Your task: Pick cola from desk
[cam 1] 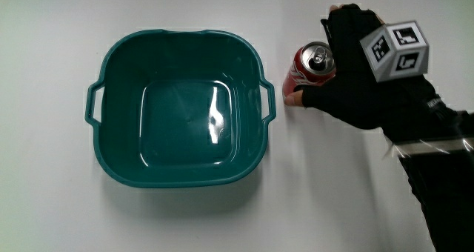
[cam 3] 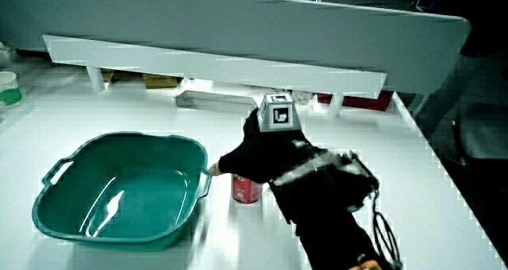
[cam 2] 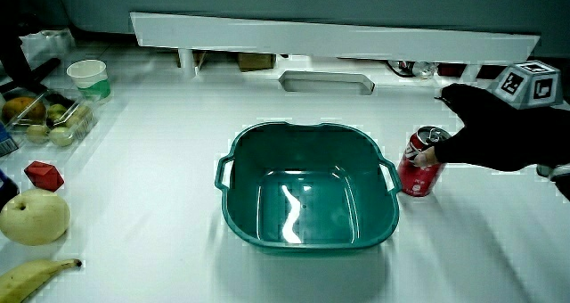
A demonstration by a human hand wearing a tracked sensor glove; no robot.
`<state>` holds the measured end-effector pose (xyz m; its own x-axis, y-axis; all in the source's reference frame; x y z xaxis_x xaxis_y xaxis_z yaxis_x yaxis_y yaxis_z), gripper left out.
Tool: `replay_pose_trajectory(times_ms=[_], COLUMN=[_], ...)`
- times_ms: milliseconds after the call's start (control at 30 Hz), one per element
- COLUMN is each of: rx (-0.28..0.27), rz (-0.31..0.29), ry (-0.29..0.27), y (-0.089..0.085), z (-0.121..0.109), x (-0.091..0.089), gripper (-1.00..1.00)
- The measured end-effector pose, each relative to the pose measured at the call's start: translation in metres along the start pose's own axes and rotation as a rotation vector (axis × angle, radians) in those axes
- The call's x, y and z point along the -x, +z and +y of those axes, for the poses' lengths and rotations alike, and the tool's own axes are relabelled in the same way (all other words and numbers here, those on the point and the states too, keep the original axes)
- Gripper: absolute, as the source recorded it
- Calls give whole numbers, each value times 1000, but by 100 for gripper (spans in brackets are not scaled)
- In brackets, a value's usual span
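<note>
The white table (cam 1: 59,222) carries everything, and the biggest thing on it is the teal basin (cam 1: 111,67) — empty, with a handle on each of two facing sides, one handle just beside the spot where the grip is forming. Next in size comes the hand (cam 1: 355,89), black-gloved, with the patterned cube (cam 1: 396,50) on its back; its forearm leads away from the basin toward the table's edge. The hand is wrapped around the cola can (cam 1: 305,68), which stands upright on the table between the basin's near handle and the palm. In a side view (cam 2: 420,165) the can's red wall shows, with fingertips curling over its upper part from the palm side, and the thumb sits low against the can on the side nearer the person. So the fingers are closed around the can; whether it has left the table is hard to judge, though it seems to rest there.

To do this step well, the squeeze should be even across the can's middle rather than near the rim, since a thin can dents and tips easily. The lift wants to go straight up — away from the basin handle close to the knuckles — keeping the can vertical so the opened-looking top stays level
</note>
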<state>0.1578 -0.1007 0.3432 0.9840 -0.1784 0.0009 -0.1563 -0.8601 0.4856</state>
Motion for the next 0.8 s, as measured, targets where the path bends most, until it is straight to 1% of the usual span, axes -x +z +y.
replay_pose_trajectory(times_ms=[67, 100, 133, 267, 300, 433, 467, 500, 567, 600, 633, 700, 733, 800], rx=[22, 25, 38, 53, 62, 111, 116, 109, 115, 104, 108, 101, 86, 93], rz=[1, 5, 12, 15, 6, 12, 5, 5, 9, 4, 3, 14, 3, 13], ry=[0, 1, 13, -2, -6, -9, -17, -23, -19, -21, -19, -12, -30, -25], y=[0, 1, 1, -3, -5, -11, -13, -15, -16, -16, -17, -18, -19, -21], z=[4, 5, 6, 13, 15, 22, 23, 24, 25, 26, 26, 26, 27, 29], x=[1, 2, 3, 1, 1, 0, -1, -2, -2, -2, -2, -2, -3, -4], gripper=[0, 0, 0, 0, 0, 0, 0, 0, 0, 0, 0, 0, 0, 10])
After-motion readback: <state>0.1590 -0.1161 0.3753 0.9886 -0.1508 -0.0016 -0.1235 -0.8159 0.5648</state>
